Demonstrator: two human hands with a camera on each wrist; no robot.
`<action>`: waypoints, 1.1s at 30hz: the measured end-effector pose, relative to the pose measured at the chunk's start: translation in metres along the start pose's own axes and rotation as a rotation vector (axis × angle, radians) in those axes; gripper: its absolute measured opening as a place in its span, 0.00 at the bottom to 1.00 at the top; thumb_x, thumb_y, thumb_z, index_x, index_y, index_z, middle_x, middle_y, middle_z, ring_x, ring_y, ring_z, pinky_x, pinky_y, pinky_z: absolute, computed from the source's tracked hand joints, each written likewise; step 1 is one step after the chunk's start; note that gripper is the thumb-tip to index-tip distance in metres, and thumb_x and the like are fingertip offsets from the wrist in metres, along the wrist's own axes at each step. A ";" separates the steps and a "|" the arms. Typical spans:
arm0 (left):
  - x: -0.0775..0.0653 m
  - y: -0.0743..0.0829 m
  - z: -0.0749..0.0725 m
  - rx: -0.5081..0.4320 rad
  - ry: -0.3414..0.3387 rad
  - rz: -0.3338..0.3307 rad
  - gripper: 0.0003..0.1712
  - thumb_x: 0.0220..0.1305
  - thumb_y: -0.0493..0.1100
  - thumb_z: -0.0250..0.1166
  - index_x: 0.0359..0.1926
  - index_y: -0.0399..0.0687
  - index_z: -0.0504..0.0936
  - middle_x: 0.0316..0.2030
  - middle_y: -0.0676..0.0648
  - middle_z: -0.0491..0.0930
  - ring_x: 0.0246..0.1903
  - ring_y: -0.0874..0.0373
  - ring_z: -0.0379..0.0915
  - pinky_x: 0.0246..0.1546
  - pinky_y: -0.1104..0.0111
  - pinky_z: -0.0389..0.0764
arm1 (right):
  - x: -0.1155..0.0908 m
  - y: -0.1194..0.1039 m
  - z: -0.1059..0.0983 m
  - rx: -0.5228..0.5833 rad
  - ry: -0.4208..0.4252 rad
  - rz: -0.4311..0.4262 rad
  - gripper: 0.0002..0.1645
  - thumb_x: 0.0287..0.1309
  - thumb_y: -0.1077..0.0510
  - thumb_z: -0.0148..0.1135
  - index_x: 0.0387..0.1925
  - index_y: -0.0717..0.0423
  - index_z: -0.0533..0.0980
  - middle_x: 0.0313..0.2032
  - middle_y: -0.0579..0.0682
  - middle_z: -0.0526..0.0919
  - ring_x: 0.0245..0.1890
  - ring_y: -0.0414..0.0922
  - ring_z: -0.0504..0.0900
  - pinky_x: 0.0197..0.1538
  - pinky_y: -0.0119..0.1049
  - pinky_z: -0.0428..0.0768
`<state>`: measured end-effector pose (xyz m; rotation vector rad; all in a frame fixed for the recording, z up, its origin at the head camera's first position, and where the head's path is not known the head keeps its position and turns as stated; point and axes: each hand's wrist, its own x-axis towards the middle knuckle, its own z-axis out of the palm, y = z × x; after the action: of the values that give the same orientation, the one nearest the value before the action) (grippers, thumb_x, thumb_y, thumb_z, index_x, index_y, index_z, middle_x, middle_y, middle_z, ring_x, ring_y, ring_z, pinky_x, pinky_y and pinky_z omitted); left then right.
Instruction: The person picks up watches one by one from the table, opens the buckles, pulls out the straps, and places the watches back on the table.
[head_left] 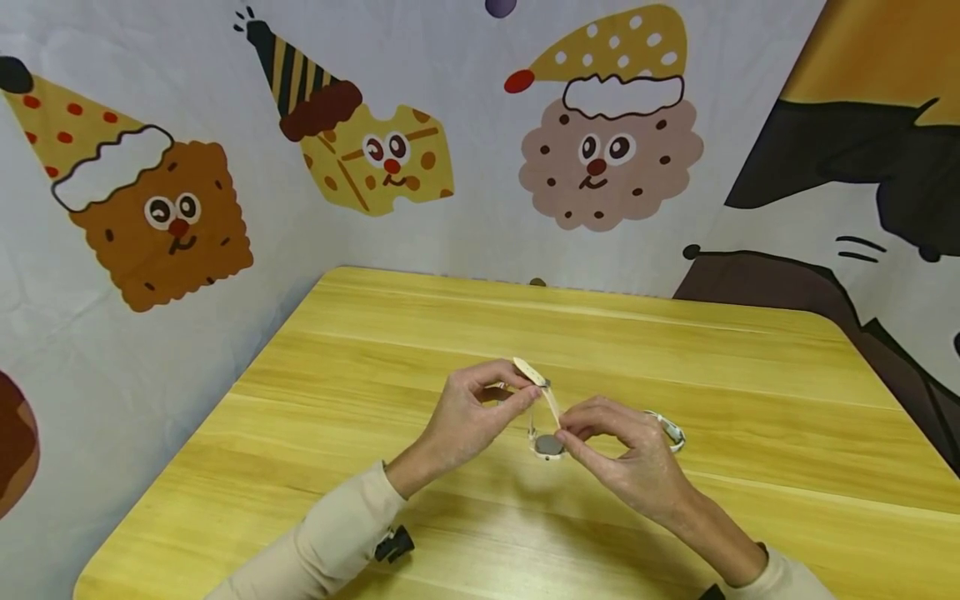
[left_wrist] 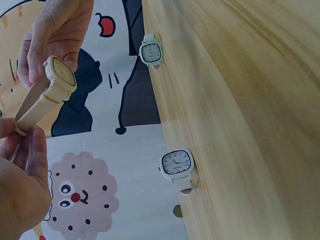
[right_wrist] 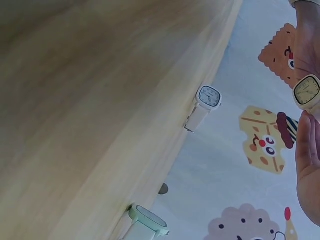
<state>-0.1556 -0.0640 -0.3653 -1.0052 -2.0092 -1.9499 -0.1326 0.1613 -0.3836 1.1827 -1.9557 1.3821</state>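
A cream wristwatch is held up between both hands, its strap looped through the buckle end and its dial visible in the wrist views. My left hand pinches the strap at the buckle, with the strap tip sticking up past the fingers. Thumb and fingers of my right hand pinch the strap close to the watch case. In the head view the grey case back faces me. A white watch stands beyond the left hand, and a pale green watch stands past the right hand.
The wooden table carries the two other watches, each standing on its strap. Behind it hangs a cloth backdrop printted with cartoon snacks. A small black device is at the left sleeve.
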 end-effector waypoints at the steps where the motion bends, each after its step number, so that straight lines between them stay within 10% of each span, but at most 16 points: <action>1: 0.000 0.000 0.000 0.001 0.003 -0.001 0.03 0.69 0.33 0.67 0.37 0.35 0.86 0.39 0.48 0.85 0.41 0.52 0.83 0.44 0.57 0.86 | 0.000 0.000 0.000 -0.001 0.000 0.001 0.21 0.43 0.81 0.73 0.39 0.62 0.84 0.36 0.53 0.86 0.30 0.43 0.84 0.37 0.30 0.84; 15: 0.000 0.002 -0.002 -0.049 0.095 -0.018 0.04 0.69 0.31 0.66 0.36 0.37 0.86 0.43 0.45 0.84 0.45 0.49 0.82 0.43 0.57 0.86 | -0.001 -0.002 -0.003 -0.007 -0.028 0.057 0.05 0.63 0.63 0.72 0.41 0.56 0.84 0.34 0.51 0.87 0.30 0.41 0.84 0.35 0.29 0.83; 33: 0.000 0.000 -0.002 -0.069 0.161 -0.087 0.05 0.73 0.32 0.61 0.47 0.34 0.77 0.44 0.39 0.81 0.38 0.43 0.80 0.32 0.54 0.87 | -0.001 -0.003 -0.003 0.001 -0.069 0.103 0.13 0.57 0.71 0.73 0.42 0.56 0.84 0.36 0.49 0.87 0.31 0.42 0.85 0.36 0.31 0.84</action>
<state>-0.1558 -0.0660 -0.3649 -0.7590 -1.9404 -2.0846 -0.1301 0.1639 -0.3823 1.1592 -2.0906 1.4111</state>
